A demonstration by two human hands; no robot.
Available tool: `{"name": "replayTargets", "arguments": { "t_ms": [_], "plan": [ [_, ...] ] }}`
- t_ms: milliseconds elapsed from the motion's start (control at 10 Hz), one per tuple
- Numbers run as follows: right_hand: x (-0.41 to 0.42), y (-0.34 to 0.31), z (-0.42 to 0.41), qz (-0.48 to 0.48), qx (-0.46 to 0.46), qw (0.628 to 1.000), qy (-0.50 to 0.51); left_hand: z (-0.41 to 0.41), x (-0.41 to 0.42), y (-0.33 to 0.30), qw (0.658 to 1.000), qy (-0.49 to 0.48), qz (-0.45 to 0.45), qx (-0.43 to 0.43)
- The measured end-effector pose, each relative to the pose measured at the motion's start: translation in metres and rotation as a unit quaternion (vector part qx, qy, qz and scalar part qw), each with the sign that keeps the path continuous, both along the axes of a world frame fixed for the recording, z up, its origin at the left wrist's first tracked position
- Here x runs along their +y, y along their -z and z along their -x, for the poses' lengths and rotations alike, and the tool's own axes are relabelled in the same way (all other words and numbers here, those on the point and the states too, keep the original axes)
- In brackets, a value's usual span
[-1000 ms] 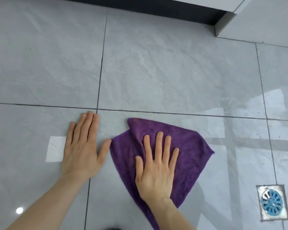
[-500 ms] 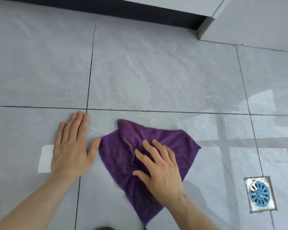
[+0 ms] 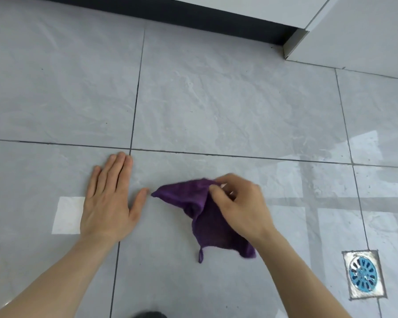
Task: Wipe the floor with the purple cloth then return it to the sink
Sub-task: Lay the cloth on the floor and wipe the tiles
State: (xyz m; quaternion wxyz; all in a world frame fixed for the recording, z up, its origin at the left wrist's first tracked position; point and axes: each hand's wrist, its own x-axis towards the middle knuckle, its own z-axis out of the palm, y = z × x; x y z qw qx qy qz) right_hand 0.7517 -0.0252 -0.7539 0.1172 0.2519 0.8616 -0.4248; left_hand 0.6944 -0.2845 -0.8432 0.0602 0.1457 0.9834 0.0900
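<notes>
The purple cloth point(image 3: 198, 214) is bunched on the grey tiled floor point(image 3: 216, 99), with a small loop hanging at its near edge. My right hand point(image 3: 241, 203) pinches its upper edge between thumb and fingers and covers its right part. Just left of the cloth's pointed corner, my left hand point(image 3: 109, 198) lies flat on the tile with fingers spread, apart from the cloth. No sink is in view.
A blue floor drain point(image 3: 363, 274) in a metal frame sits at the lower right. A dark plinth point(image 3: 170, 12) under white cabinets runs along the far edge, ending at a white corner point(image 3: 294, 44). A dark shape point(image 3: 149, 315) shows at the bottom edge.
My right hand went from flat on the spread cloth to curling its fingers and gathering it. The cloth is now bunched and smaller. My left hand stayed flat on the floor.
</notes>
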Motion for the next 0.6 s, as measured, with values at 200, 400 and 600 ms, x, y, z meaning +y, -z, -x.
{"name": "replayTargets", "arguments": {
  "t_ms": [200,400,600],
  "plan": [
    [-0.018,0.051,-0.004,-0.233,0.074,0.968,0.063,0.014,-0.010,0.011,1.000,-0.002,0.006,-0.017],
    [-0.058,0.075,-0.010,-0.268,-0.026,0.963,0.030,0.010,0.003,0.003,1.000,0.005,-0.004,-0.016],
    [-0.050,0.082,0.031,-0.320,-0.040,0.943,0.084,-0.002,0.016,-0.007,1.000,0.008,-0.007,-0.017]
  ]
}}
